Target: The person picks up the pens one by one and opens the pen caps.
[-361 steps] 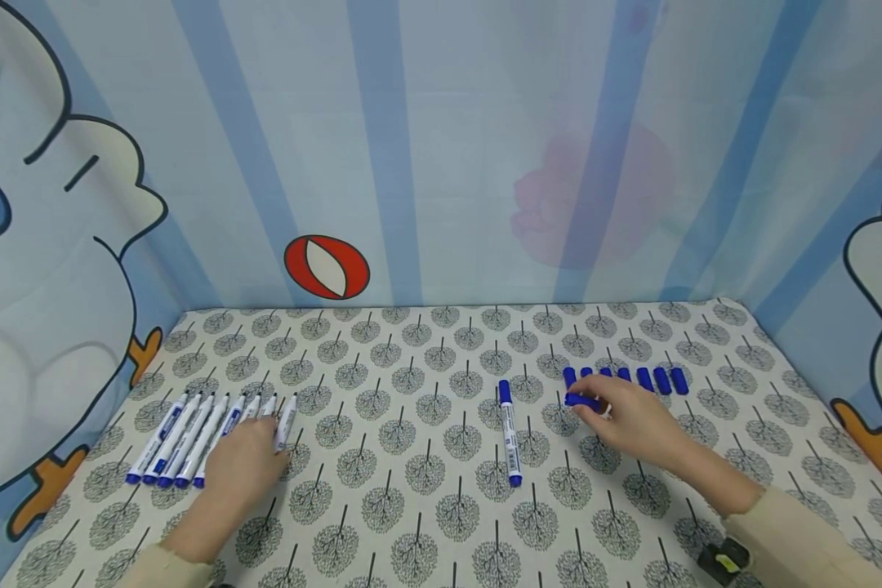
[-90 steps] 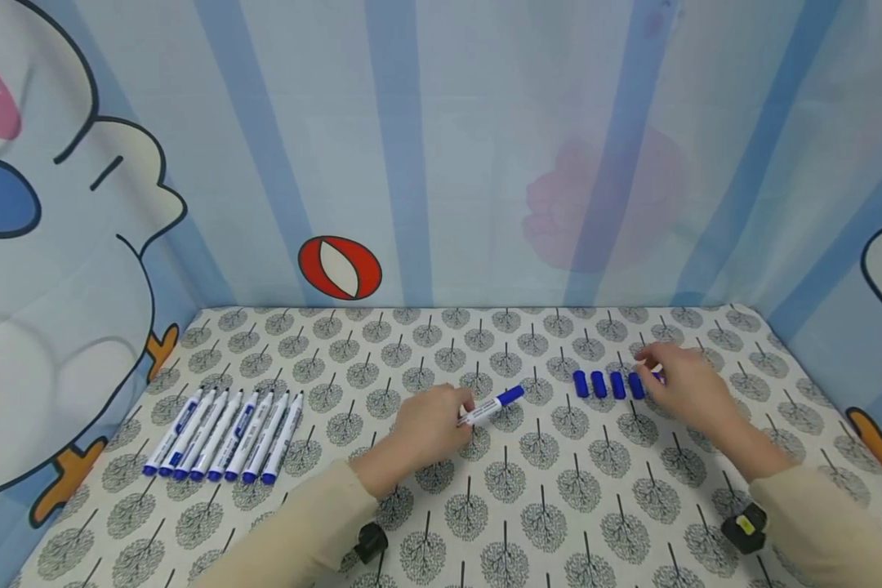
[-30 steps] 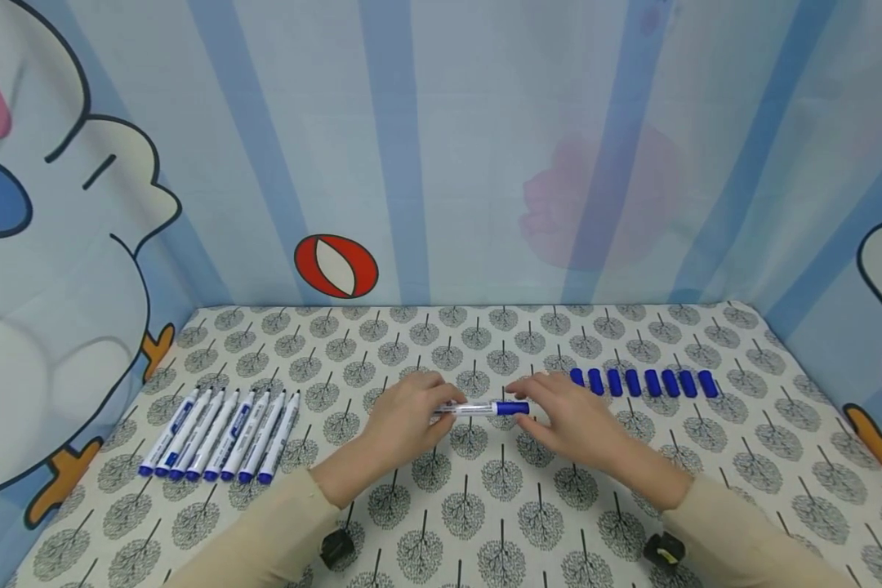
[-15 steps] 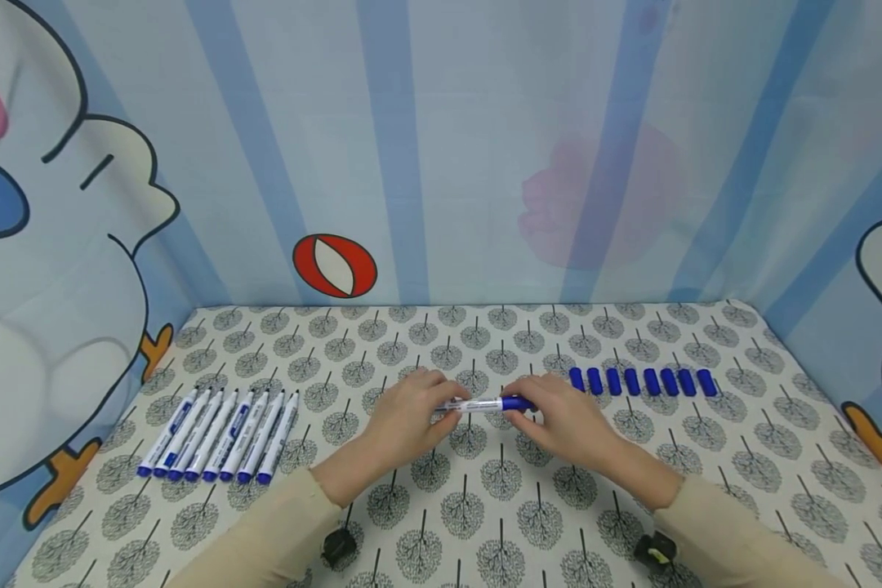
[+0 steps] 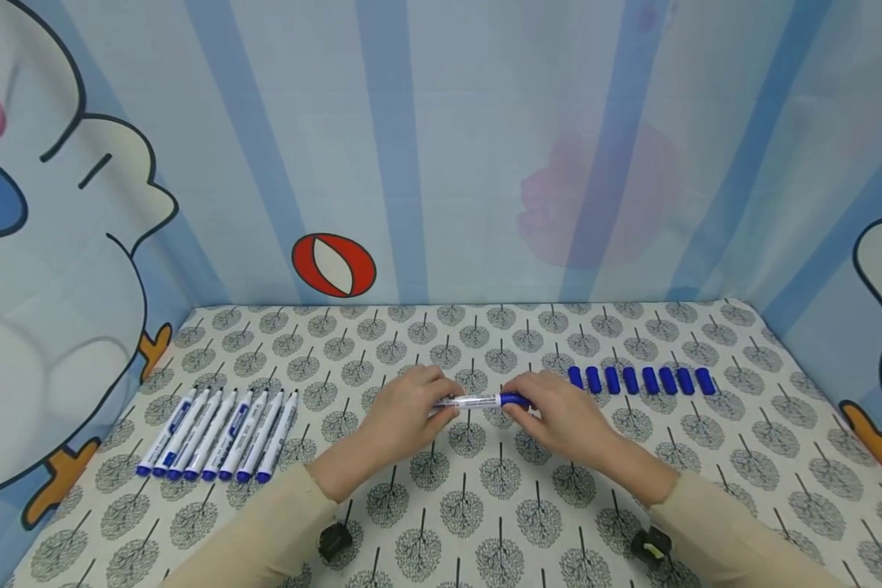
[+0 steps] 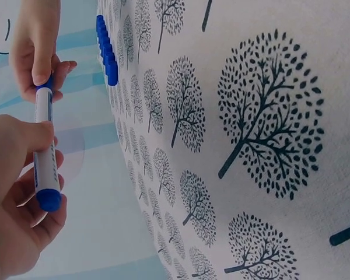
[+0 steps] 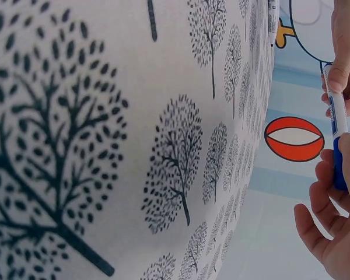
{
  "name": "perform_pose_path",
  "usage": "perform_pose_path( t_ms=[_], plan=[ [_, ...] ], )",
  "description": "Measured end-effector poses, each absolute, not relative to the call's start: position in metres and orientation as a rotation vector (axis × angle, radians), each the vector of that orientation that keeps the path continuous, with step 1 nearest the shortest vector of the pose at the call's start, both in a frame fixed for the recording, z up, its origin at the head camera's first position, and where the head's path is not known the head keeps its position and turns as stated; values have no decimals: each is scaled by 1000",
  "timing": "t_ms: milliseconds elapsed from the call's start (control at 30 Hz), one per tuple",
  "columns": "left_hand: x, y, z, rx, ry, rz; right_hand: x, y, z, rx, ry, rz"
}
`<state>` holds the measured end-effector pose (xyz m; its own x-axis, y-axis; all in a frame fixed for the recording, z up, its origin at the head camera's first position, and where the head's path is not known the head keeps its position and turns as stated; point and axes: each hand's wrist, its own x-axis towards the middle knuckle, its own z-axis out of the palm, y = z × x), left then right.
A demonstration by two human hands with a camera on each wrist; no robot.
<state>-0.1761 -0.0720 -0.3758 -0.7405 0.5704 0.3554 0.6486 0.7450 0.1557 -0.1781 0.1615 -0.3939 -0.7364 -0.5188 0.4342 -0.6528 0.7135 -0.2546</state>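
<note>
Above the middle of the table, a white marker point(image 5: 476, 402) lies level between both hands. My left hand point(image 5: 407, 412) pinches its barrel between thumb and fingers; the blue tail end point(image 6: 49, 200) sticks out in the left wrist view. At the other end my right hand point(image 5: 559, 415) grips the blue cap point(image 7: 339, 169), which sits on the marker against the white barrel. Right of that hand is a row of several loose blue caps point(image 5: 630, 380). Several uncapped white markers point(image 5: 220, 437) lie side by side at the left, black tips pointing away from me.
A white cloth with a tree print point(image 5: 463, 510) covers the table. Behind it hangs a light blue striped curtain point(image 5: 470, 147) with cartoon figures and a red oval point(image 5: 334, 265). Small black devices point(image 5: 651, 544) hang at both wrists.
My left hand has left the marker row and carried the capped marker to mid-table. My right hand has come over from the caps row, first hovering round the marker's cap, now gripping it.
</note>
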Motion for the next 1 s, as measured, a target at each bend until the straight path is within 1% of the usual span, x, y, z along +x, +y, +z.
perform_pose_path(
  t_ms=[633,833,1000],
  plan=[
    [-175,-82,-382,-1025,-2367,-380,-182,169,-392,1083,-2556,647],
    [-176,-105,-382,-919,-2394,-359,-187,193,-396,996,-2568,707],
    [-174,-112,-380,-895,-2501,-327,-188,198,-393,945,-2647,708]
  ],
)
